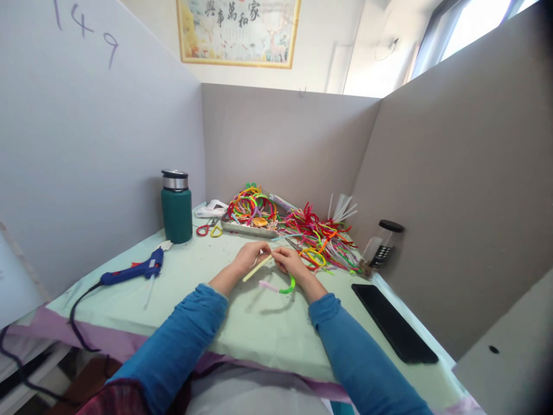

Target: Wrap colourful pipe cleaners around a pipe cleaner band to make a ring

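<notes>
My left hand [251, 255] is closed in a pinch above the middle of the table. A pale yellow strip [256, 270] slants down from its fingertips toward the lower left. Close beside it, my right hand [289, 263] is also pinched, its fingertips almost touching the left ones at the strip's upper end. From below the right hand hangs a curved pipe cleaner [287, 287], bright green and fuzzy, with a pale pink end. What lies exactly between the fingertips is too small to make out.
Colourful pipe cleaners [319, 233] heap at the back right, beside a metal tray [249, 230] of finished-looking loops. Left stand a green bottle [177, 210] and a blue glue gun [133, 272] with its cord. Scissors [209, 229], a black phone [393, 323] and a black-lidded jar [383, 245] lie around. Partitions enclose the table.
</notes>
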### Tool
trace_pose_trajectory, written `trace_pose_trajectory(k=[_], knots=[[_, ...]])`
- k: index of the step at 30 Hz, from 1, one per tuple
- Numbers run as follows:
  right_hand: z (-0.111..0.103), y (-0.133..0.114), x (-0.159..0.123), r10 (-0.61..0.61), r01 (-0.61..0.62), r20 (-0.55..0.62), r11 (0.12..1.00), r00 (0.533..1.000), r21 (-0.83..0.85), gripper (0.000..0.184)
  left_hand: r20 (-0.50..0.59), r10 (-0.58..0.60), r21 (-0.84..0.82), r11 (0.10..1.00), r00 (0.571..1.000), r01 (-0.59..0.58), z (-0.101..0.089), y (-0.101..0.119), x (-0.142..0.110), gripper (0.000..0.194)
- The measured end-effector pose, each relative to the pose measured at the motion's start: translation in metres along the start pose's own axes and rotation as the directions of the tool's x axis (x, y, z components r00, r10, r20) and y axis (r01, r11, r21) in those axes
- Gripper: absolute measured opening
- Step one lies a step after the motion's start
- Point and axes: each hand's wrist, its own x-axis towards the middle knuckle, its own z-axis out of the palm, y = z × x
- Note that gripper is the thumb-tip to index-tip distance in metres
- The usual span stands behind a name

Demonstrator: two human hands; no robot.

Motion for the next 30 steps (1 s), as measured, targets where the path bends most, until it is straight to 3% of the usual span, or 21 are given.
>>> trace_pose_trajectory(k=[4, 8, 21, 25, 30], knots=[[0.001, 0.0, -0.001, -0.014, 0.014, 0.004, 1.0, 1.0, -0.017, 0.028, -0.025, -0.023, -0.078, 0.997, 0.999, 0.021, 0.001, 0.003, 0.001, 0.017], [0.001, 0.0, -0.001, -0.032, 0.032, 0.008, 0.999, 0.999, -0.044, 0.028, -0.032, -0.118, -0.128, 0.985, 0.993, 0.113, 0.001, 0.007, 0.002, 0.018], [0.005, 0.009, 0.004, -0.081, 0.081, 0.008, 0.99, 0.997, -0.119, 0.029, -0.027, -0.39, -0.215, 0.902, 0.921, 0.375, 0.005, 0.009, 0.003, 0.021], [0.005, 0.009, 0.003, -0.076, 0.076, 0.008, 0.989, 0.997, -0.124, 0.029, -0.041, -0.357, -0.186, 0.921, 0.933, 0.343, 0.005, 0.011, 0.003, 0.019], [0.002, 0.003, 0.001, -0.03, 0.029, -0.015, 0.999, 0.999, -0.04, 0.03, -0.121, -0.222, -0.136, 0.969, 0.967, 0.206, 0.002, 0.014, 0.003, 0.014]])
